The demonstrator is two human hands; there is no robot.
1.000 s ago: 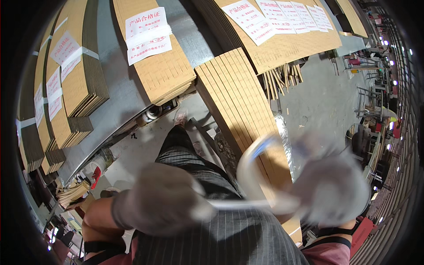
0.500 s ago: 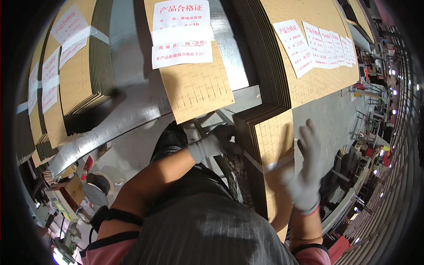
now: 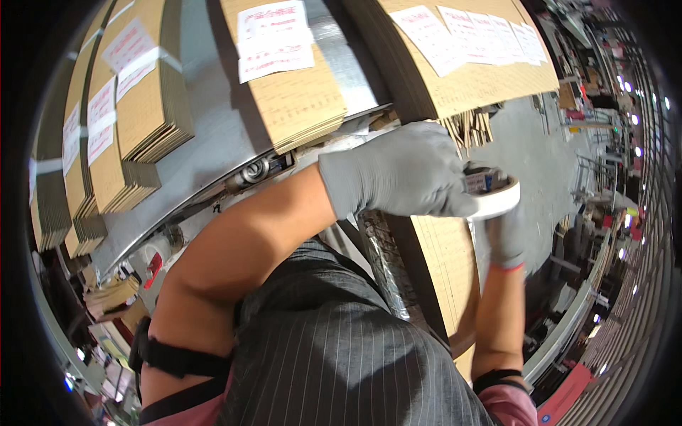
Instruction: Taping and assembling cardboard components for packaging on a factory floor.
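My left hand [image 3: 408, 170], in a grey glove, reaches across in front of me with its fingers closed on a roll of pale tape [image 3: 501, 201]. My right hand [image 3: 504, 234], gloved too, is raised against the far underside of the roll. Its fingers are mostly hidden behind the roll. Below both hands stands a bundle of tan slotted cardboard strips [image 3: 446, 266]. The left hand and roll cover its upper end, and no tape band shows on the visible part.
A metal table [image 3: 213, 117] carries a middle cardboard stack [image 3: 302, 106] with white labels. Taped, labelled bundles [image 3: 145, 135] lie at the left, and a wide labelled stack [image 3: 490, 85] at the right. Shelving and workshop clutter fill the far right.
My left hand has come up and right from beside the bundle, and the tape roll now shows. My right hand has left the bundle's face and met the roll. The view has shifted.
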